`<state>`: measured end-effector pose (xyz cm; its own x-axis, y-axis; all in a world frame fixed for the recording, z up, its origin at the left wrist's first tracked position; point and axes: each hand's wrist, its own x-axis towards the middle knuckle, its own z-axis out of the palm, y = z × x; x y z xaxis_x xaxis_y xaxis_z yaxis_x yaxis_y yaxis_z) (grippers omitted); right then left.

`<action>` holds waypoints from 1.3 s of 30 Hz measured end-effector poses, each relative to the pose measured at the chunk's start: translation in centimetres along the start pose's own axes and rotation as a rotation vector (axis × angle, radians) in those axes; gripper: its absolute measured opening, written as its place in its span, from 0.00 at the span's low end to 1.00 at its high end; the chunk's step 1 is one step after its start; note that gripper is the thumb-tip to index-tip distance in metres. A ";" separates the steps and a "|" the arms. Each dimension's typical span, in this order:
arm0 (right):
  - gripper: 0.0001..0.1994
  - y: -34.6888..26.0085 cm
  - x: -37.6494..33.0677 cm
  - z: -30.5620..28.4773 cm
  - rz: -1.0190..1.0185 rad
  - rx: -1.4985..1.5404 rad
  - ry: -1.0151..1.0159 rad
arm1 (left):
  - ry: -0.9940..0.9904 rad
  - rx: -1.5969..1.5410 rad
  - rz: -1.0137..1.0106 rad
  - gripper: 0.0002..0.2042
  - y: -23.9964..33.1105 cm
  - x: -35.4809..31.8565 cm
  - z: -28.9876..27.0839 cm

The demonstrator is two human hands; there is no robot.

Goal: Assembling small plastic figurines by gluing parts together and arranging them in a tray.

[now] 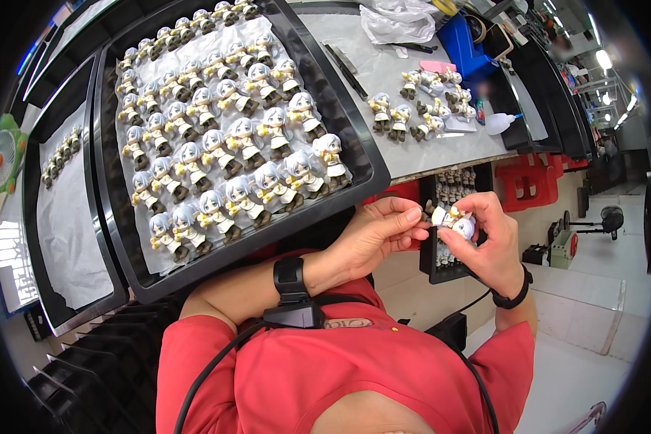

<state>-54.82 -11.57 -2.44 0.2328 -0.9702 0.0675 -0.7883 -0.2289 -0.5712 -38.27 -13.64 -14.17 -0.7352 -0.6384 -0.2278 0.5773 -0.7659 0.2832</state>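
A small white-clad figurine with pale hair lies sideways between my hands. My right hand grips it by the head and body, fingers curled round it. With thumb and fingertips pinched together, my left hand meets the figurine's dark boots; whether it grips a boot or some tiny part there is too small to tell. To the left, a large black tray lined with white sheet holds rows of similar figurines. Beyond my hands, a loose group of figurines lies on the worktable.
On the worktable are a blue tape dispenser, a white squeeze bottle, crumpled plastic and dark thin tools. Another black tray stands far left by a green fan. Below sits a filled tray; a red stool stands beyond.
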 end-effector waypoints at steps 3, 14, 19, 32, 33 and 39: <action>0.17 0.2 0.2 0.1 -0.052 -0.014 -0.012 | 0.047 0.053 -0.016 0.06 0.2 -0.1 0.3; 0.18 1.0 0.0 0.1 0.056 0.163 -0.006 | 0.014 0.044 -0.015 0.07 0.2 -0.2 0.4; 0.15 0.9 -0.3 0.2 0.060 0.278 -0.030 | -0.171 -0.055 -0.047 0.15 -1.5 0.8 -0.7; 0.10 -1.4 0.0 -0.3 0.039 0.291 -0.188 | -0.524 -0.100 -0.112 0.30 -0.9 1.2 0.0; 0.10 -1.5 -0.1 -0.3 0.016 0.281 -0.180 | -0.550 -0.107 -0.119 0.31 -0.9 1.2 0.1; 0.10 -2.4 -0.3 -1.1 -0.053 0.218 -0.167 | -0.559 -0.116 -0.122 0.31 -0.4 0.7 1.2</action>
<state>-53.59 -10.84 -0.23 0.3752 -0.9267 -0.0232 -0.6358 -0.2390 -0.7339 -39.39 -13.72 -13.34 -0.8566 -0.4318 0.2826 0.4885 -0.8550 0.1743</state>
